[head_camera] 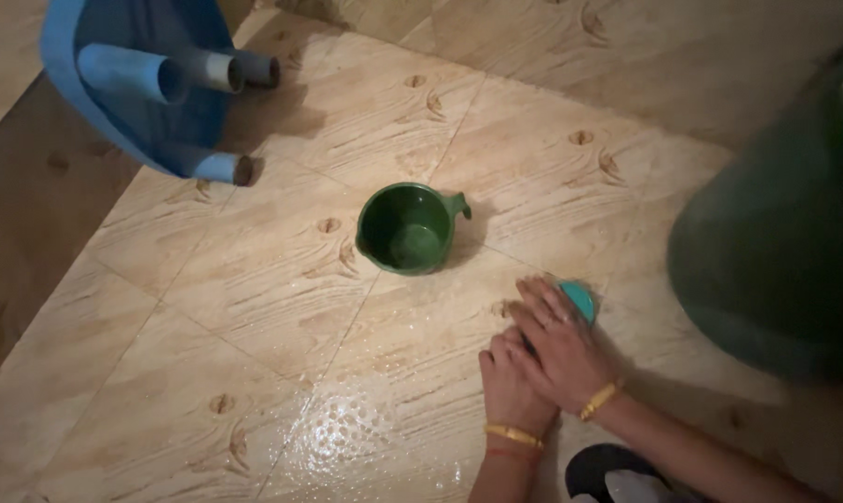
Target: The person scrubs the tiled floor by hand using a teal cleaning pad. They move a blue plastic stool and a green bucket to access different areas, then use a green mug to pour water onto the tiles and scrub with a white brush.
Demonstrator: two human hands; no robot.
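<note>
Both hands, right hand (563, 346) over left hand (512, 387), are pressing a teal scrubber (581, 298) onto the wet floor (254, 307), grip closed on it; scrubbing seems underway, green mug (408, 229) at eleven o'clock.

left hand (508, 382): laid flat, palm down, fingers extended
right hand (559, 337): stacked across the left, pressed downward

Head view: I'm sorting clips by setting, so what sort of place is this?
Probably a home washing area or bathroom floor: wet tiles, a green mug and a blue stool on its side. Both hands press a teal scrubber.
</note>
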